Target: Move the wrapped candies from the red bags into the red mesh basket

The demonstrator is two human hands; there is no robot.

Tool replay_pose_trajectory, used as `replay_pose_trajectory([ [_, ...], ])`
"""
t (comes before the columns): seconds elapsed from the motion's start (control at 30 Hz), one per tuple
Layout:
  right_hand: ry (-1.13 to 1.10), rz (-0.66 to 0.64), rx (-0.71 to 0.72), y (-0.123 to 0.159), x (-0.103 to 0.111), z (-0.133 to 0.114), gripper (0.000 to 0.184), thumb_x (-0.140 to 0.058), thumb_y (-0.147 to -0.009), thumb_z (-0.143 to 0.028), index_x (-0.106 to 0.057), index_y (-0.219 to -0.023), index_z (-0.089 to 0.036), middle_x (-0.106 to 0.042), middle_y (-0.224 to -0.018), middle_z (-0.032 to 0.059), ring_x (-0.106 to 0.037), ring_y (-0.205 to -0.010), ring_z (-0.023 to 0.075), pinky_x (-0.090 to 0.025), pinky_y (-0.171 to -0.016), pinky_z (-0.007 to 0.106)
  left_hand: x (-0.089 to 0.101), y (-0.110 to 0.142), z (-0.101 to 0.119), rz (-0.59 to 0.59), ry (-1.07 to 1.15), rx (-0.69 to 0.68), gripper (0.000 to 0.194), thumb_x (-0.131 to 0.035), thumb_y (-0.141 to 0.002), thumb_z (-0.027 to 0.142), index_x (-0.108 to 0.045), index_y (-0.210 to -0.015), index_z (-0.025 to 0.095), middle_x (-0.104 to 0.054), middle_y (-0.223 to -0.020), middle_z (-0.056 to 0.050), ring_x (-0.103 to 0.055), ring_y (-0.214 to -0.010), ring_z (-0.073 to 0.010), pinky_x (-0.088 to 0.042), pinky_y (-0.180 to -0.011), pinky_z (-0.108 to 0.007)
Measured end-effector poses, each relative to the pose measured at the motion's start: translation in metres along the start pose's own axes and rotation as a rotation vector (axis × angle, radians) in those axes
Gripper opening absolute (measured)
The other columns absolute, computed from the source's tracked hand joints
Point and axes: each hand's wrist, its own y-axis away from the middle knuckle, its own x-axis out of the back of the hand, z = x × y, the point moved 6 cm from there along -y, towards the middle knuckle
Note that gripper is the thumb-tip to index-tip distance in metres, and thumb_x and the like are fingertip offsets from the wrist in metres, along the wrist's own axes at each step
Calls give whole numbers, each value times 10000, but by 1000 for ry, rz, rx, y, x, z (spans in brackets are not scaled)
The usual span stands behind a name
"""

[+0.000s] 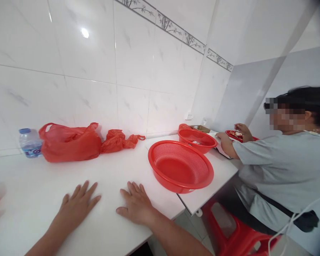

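My left hand [76,206] lies flat on the white table [106,170] with its fingers spread, holding nothing. Palm down on the same tabletop, my right hand [136,204] also has its fingers apart and holds nothing. Closest to the right hand is a large red plastic basket [180,167] with perforated sides, and no contents show inside it. Ahead of my hands, near the wall, sit a bulging red plastic bag [70,144] and a smaller knotted red bag [116,142].
A water bottle [30,144] with a blue cap stands at the left. Behind the large basket is a second red basket [197,138] holding something small and white. On the right, a person in a grey shirt [277,167] works at another red basin, beside a red stool [234,227].
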Motion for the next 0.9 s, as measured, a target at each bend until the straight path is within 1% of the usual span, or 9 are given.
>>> replay_pose_trajectory([
  [0.1,41,4,-33,-29,-1,6,785,-369,-851,-669,-251,-1465,-194,-102,-1558,132,-62,-1436,272,-45,-1132,516,-6,-24,32,-15,-50,-75,481,-384,-890,370,-489,-1345,251,-359,-1485,-136,-323,-1346,-391,-318,-977,-618],
  [0.2,77,89,-136,-63,0,13,796,-343,-872,-650,-253,-1463,-124,-137,-1545,170,-92,-1431,280,-47,-1132,505,-9,-44,48,-17,-35,-39,541,-341,-910,399,-407,-1403,185,-300,-1502,-188,-306,-1347,-413,-297,-977,-645],
  [0.27,95,136,-189,-84,0,16,801,-326,-886,-636,-262,-1455,-77,-160,-1533,202,-107,-1427,297,-52,-1127,508,-10,-53,50,-28,6,4,531,-311,-922,389,-396,-1408,192,-303,-1503,-179,-298,-1357,-395,-277,-996,-644],
  [0.33,105,153,-215,-101,-2,19,812,-315,-887,-641,-268,-1450,-57,-169,-1525,222,-110,-1424,315,-53,-1119,520,-11,-58,48,-38,52,57,505,-276,-934,358,-410,-1399,212,-319,-1501,-157,-308,-1359,-368,-264,-1013,-634],
  [0.47,124,160,-209,-119,-1,25,762,-340,-892,-619,-334,-1422,-72,-219,-1511,226,-155,-1411,327,-78,-1109,518,-14,-62,42,-24,102,102,491,-264,-940,360,-422,-1388,238,-315,-1510,-128,-297,-1367,-343,-237,-1041,-611],
  [0.57,158,186,-177,-120,4,26,627,-335,-925,-549,-434,-1363,-111,-311,-1478,204,-239,-1384,313,-149,-1096,500,-16,-62,41,-20,141,100,494,-268,-939,377,-422,-1385,230,-314,-1511,-128,-278,-1371,-346,-213,-1048,-612],
  [0.67,167,161,-139,-111,5,22,526,-336,-950,-468,-500,-1307,-118,-361,-1457,183,-271,-1373,285,-186,-1096,449,-15,-61,41,-28,172,84,482,-278,-936,359,-429,-1371,219,-322,-1504,-132,-268,-1370,-342,-201,-1053,-607],
  [0.8,142,98,-121,-80,-2,16,541,-423,-929,-423,-434,-1371,-112,-276,-1505,173,-200,-1406,273,-136,-1125,411,-12,-59,43,-42,191,70,473,-282,-939,361,-410,-1370,216,-306,-1506,-137,-249,-1370,-339,-184,-1063,-593],
  [0.9,143,71,-70,-46,-9,7,543,-404,-936,-421,-404,-1400,-140,-245,-1523,143,-177,-1418,253,-136,-1138,417,-14,-59,43,-46,196,67,470,-284,-942,367,-404,-1369,212,-295,-1507,-140,-236,-1369,-341,-177,-1063,-589],
])
